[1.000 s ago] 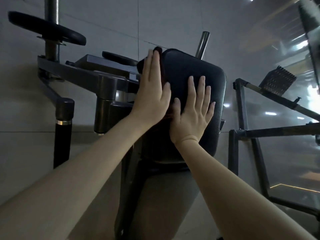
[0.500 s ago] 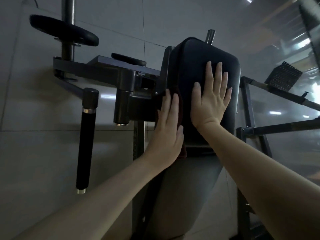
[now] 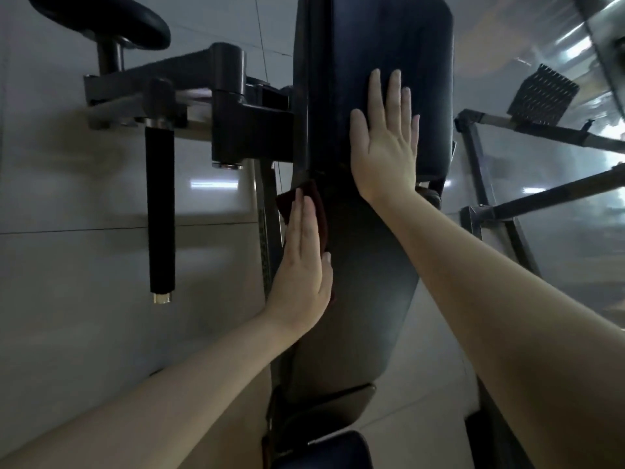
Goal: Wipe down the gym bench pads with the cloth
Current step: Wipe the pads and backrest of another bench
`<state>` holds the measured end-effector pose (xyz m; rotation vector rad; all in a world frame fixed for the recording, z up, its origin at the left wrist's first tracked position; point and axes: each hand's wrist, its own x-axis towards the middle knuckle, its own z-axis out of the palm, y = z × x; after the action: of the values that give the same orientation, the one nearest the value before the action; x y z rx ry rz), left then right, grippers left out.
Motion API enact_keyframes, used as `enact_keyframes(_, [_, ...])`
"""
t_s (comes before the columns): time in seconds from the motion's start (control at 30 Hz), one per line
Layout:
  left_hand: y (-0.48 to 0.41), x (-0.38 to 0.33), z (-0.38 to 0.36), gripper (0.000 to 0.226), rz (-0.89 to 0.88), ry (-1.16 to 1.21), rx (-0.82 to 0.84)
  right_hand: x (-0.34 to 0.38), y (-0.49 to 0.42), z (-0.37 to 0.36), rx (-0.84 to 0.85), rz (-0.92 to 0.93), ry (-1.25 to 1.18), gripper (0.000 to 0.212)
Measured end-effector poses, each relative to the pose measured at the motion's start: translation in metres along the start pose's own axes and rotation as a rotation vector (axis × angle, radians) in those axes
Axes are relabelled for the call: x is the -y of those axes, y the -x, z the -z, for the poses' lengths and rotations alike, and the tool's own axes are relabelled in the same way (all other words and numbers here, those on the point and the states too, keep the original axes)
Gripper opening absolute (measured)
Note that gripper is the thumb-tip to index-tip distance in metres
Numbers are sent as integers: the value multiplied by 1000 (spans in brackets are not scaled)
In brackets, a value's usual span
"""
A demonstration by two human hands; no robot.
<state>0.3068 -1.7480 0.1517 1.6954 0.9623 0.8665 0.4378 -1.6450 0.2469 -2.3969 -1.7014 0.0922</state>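
A long black bench pad runs up the middle of the head view; its upper section (image 3: 378,35) is glossy and its lower section (image 3: 365,299) is duller. My left hand (image 3: 301,265) lies flat on a dark red cloth (image 3: 319,211), pressing it against the left edge of the lower pad, just below the seam between the two sections. My right hand (image 3: 385,143) rests flat with fingers spread on the upper pad, holding nothing. Most of the cloth is hidden under my left palm.
A dark metal arm (image 3: 189,82) with a hanging black grip handle (image 3: 161,214) juts out left of the pad, with a weight plate (image 3: 101,18) above it. A metal frame (image 3: 490,204) and a ridged foot plate (image 3: 541,96) stand to the right. Another pad (image 3: 321,451) shows at the bottom.
My left hand has slid the cloth down the pad's left edge, from near the top to the lower section. My right hand stayed flat on the upper pad. The view has tilted lower.
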Motion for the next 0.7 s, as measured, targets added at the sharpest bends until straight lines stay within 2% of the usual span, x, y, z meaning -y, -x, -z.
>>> enact_keyframes(0.2, [12,4,-21,78,-18,-38,-181,-12,82,-19,-12,13,-55,59])
enact_keyframes(0.33, [18,5,-29,71,10,-128,-207,-26,144,-40,67,-2,-58,62])
enact_keyframes(0.5, [22,5,-32,67,-10,-195,-253,-39,204,-51,222,-54,-196,56])
enact_keyframes(0.6, [29,14,-40,67,-58,-207,-290,-55,222,-61,311,-31,-88,62])
enact_keyframes(0.7, [29,24,-44,67,-96,-225,-324,-62,228,-76,328,-23,-47,69])
